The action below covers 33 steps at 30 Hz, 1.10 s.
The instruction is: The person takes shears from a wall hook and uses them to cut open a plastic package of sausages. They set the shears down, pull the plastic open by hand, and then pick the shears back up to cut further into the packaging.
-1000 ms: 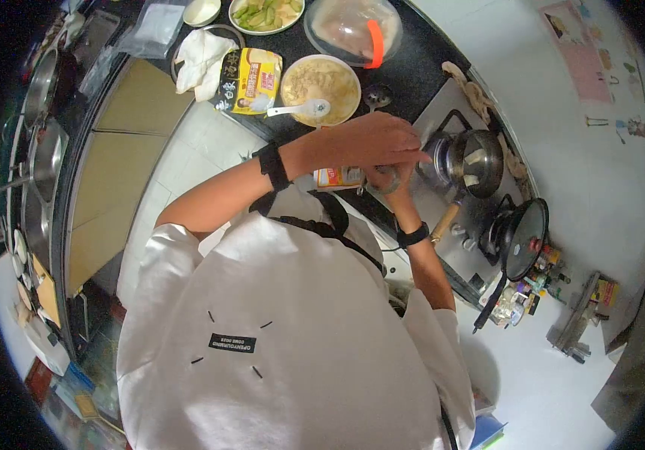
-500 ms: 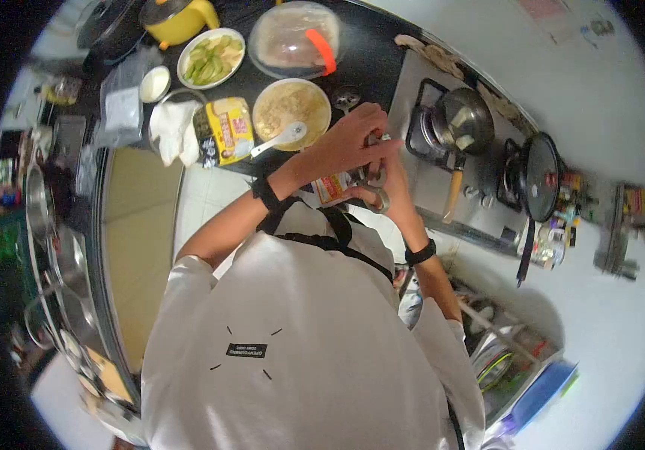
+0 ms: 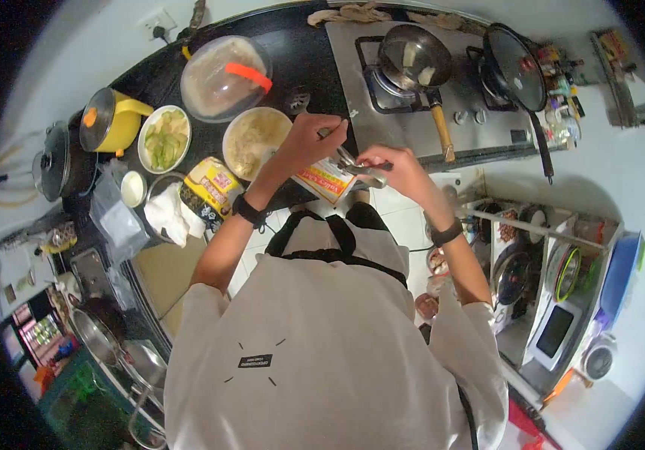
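Observation:
My right hand (image 3: 399, 174) is closed around a shiny metal tool (image 3: 367, 177) with a dark part; its exact kind is hard to make out. Close by on the left, my left hand (image 3: 315, 142) is closed, fingers pinched; what they hold is mostly hidden. Below the left hand and beside the metal tool is a white, yellow and red package (image 3: 326, 184) printed "Valley Chef", its far side partly covered. Just beyond my left wrist stands a bowl (image 3: 236, 129) of pale food, partly behind the forearm.
A yellow packet (image 3: 213, 184), a bowl of sliced green vegetable (image 3: 165, 141), a plastic-covered container (image 3: 221, 79) and a yellow pot (image 3: 112, 124) crowd the dark counter. On the stove (image 3: 472, 135) at right stand a small pan (image 3: 412, 56) and a lidded pan (image 3: 514, 67).
The view has turned, so the counter and stove appear shifted left. My hands were close together with the left fingers over the right; now they are further apart.

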Each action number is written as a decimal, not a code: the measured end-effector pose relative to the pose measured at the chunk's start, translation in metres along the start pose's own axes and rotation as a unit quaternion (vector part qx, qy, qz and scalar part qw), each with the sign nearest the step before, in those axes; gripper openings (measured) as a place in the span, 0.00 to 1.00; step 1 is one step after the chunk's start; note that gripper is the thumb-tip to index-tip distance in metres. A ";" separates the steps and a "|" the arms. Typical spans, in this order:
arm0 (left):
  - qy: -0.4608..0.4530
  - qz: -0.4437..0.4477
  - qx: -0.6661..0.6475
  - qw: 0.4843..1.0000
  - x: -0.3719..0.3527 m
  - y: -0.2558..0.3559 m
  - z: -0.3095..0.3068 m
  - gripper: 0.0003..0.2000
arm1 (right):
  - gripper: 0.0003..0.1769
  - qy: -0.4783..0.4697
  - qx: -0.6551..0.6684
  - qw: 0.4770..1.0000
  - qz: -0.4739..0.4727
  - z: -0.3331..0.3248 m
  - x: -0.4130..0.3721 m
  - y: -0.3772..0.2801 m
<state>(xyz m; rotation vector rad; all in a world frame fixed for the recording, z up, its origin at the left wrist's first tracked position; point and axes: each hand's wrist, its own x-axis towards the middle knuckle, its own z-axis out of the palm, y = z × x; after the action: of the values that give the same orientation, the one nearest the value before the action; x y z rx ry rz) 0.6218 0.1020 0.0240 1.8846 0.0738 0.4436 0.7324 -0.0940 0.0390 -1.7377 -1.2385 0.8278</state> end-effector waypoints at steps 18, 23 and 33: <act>-0.030 -0.034 0.072 0.996 0.000 0.008 -0.005 0.12 | 0.10 0.265 0.109 0.951 0.115 0.056 -0.041 -0.055; -0.036 -0.023 0.057 0.997 -0.004 0.016 0.004 0.13 | 0.10 0.293 0.094 0.948 0.086 0.058 -0.050 -0.047; -0.011 0.015 0.080 0.997 -0.003 0.030 0.004 0.14 | 0.10 0.287 0.098 0.950 0.080 0.054 -0.056 -0.050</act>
<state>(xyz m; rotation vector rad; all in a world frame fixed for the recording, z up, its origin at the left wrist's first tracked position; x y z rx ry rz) 0.6154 0.0864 0.0499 2.0491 0.0676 0.4494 0.6483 -0.1252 0.0628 -1.7567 -0.6133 0.4585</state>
